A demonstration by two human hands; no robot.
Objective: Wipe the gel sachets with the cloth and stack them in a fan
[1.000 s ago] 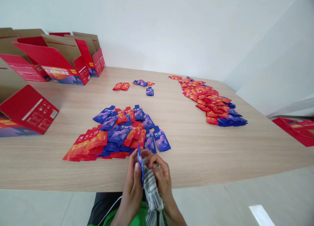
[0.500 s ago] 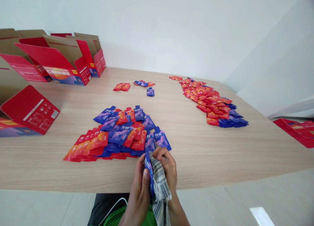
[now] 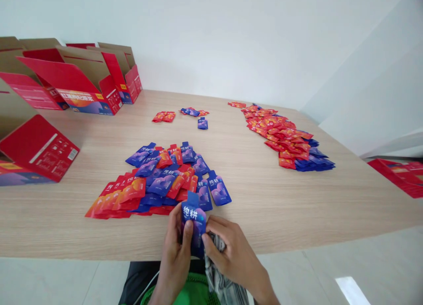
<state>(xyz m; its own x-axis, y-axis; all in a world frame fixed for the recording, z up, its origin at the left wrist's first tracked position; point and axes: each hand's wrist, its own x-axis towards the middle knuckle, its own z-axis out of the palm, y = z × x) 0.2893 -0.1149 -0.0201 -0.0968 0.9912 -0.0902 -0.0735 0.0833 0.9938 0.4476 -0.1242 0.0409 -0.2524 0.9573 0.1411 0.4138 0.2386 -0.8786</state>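
Note:
Near the table's front edge, my left hand (image 3: 178, 243) is closed on a blue sachet (image 3: 194, 223), thumb across its printed front. The sachet is held upright, its narrow neck pointing up. Beside it, my right hand (image 3: 233, 247) grips a striped grey cloth (image 3: 220, 267) that hangs below the table edge, and its fingertips meet the sachet's right side. Just beyond both hands lies a heap of red and blue sachets (image 3: 165, 179), overlapping one another. One blue sachet (image 3: 218, 189) lies at the heap's right edge.
Open red cardboard boxes (image 3: 82, 91) stand at the left. A long pile of red and blue sachets (image 3: 280, 137) lies at the right. Small groups of sachets (image 3: 164, 116) are towards the wall. Another red box (image 3: 399, 175) shows past the table's right edge.
The blue sachet has turned from edge-on to show its printed front. My right hand has moved down and right with the cloth, which is now lower.

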